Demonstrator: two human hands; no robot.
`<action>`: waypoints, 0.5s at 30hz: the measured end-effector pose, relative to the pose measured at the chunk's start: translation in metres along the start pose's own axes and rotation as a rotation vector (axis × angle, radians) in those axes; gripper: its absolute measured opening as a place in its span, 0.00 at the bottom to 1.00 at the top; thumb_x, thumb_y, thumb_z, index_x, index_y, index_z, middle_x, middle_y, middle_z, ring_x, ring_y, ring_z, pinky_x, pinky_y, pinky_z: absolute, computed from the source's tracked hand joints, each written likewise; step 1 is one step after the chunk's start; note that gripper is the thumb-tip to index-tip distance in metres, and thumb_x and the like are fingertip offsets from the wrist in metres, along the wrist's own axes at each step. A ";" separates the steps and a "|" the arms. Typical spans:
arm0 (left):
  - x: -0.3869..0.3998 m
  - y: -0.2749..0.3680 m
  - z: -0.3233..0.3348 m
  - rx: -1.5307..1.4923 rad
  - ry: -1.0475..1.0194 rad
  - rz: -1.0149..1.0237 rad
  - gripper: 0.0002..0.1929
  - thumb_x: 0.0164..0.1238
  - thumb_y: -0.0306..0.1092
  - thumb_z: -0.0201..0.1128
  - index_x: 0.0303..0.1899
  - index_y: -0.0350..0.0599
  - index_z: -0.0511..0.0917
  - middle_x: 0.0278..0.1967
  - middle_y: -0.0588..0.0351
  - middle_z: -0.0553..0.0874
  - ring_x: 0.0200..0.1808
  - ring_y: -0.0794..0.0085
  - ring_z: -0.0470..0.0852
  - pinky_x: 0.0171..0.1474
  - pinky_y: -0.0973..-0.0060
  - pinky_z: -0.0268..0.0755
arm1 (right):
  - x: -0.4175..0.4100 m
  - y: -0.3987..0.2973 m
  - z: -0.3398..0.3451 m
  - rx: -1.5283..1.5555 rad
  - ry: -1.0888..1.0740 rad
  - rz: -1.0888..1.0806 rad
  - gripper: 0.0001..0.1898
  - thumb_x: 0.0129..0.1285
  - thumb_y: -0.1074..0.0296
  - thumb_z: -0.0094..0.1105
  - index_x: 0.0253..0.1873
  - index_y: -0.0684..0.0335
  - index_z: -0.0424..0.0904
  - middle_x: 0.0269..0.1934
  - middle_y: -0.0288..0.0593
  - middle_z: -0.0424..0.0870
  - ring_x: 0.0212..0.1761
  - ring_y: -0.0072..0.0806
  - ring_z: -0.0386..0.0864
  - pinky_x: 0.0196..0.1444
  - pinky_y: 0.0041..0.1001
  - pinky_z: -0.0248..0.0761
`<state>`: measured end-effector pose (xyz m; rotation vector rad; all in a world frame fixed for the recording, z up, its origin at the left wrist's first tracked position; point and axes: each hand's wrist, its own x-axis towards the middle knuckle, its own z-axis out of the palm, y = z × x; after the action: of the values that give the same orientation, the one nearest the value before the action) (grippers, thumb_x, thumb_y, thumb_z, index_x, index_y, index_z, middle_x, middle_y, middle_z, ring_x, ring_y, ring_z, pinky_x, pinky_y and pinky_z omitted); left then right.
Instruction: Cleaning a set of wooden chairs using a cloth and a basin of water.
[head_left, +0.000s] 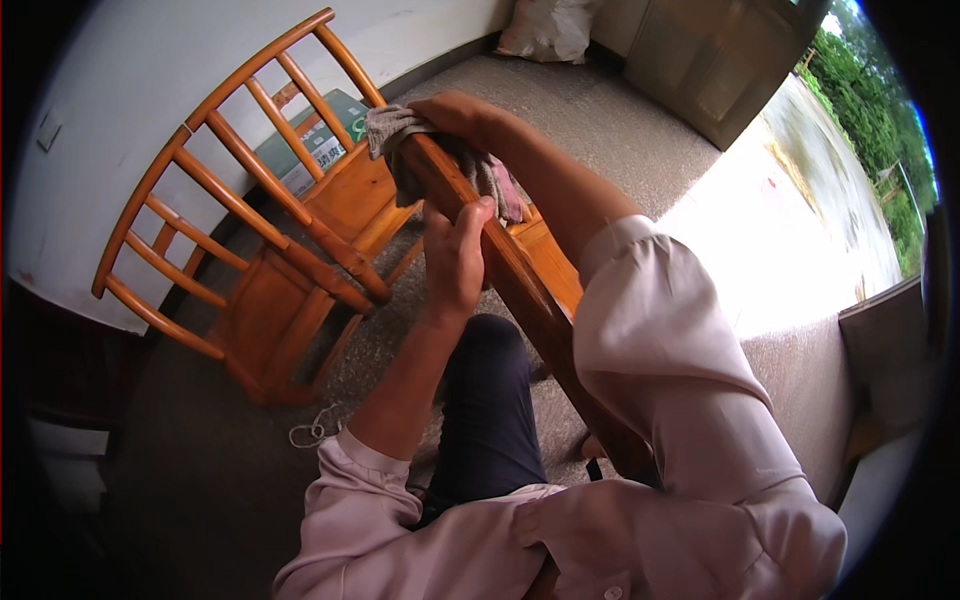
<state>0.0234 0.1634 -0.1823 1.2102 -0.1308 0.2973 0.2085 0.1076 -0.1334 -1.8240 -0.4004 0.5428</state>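
My left hand (459, 259) is wrapped around a long brown wooden board (529, 292), its thumb lying along the upper edge. The board slants from the middle of the view down towards my right side, where my sleeve hides part of it. At the far end, my right hand (454, 112) presses a grey cloth (394, 127) with a pinkish part over the wood. The cloth is folded around that end and hangs down on both sides. Part of my right hand's fingers is hidden by the cloth and the board.
Two orange wooden chairs (255, 315) (341, 187) stand at the left near the white wall. A printed green box (341, 112) is behind them. An orange wooden surface (551, 262) shows beneath the board. Pale cord (319, 429) lies on the floor. Upper right, a door (694, 67) opens outside.
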 end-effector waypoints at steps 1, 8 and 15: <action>0.001 -0.001 0.000 0.003 -0.009 -0.009 0.17 0.69 0.36 0.59 0.53 0.35 0.73 0.47 0.55 0.77 0.48 0.73 0.75 0.57 0.76 0.67 | -0.006 0.005 -0.001 -0.071 0.087 -0.094 0.16 0.73 0.60 0.50 0.49 0.68 0.82 0.44 0.48 0.86 0.45 0.29 0.83 0.51 0.31 0.76; 0.000 0.000 0.003 0.032 0.044 -0.105 0.20 0.69 0.38 0.58 0.56 0.35 0.72 0.49 0.54 0.78 0.50 0.71 0.76 0.58 0.73 0.68 | -0.045 0.108 -0.020 -0.652 0.465 -0.712 0.18 0.71 0.53 0.51 0.50 0.60 0.83 0.45 0.56 0.85 0.47 0.53 0.81 0.54 0.43 0.73; 0.001 -0.019 -0.006 -0.016 0.076 -0.112 0.26 0.69 0.41 0.55 0.62 0.32 0.68 0.66 0.35 0.73 0.66 0.50 0.72 0.71 0.60 0.59 | -0.082 0.146 -0.015 -0.610 0.498 -0.305 0.16 0.63 0.56 0.63 0.51 0.56 0.86 0.40 0.53 0.84 0.45 0.48 0.79 0.54 0.43 0.72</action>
<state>0.0295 0.1631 -0.2015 1.1843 0.0008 0.2439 0.1486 0.0079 -0.2549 -2.3308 -0.5204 -0.2857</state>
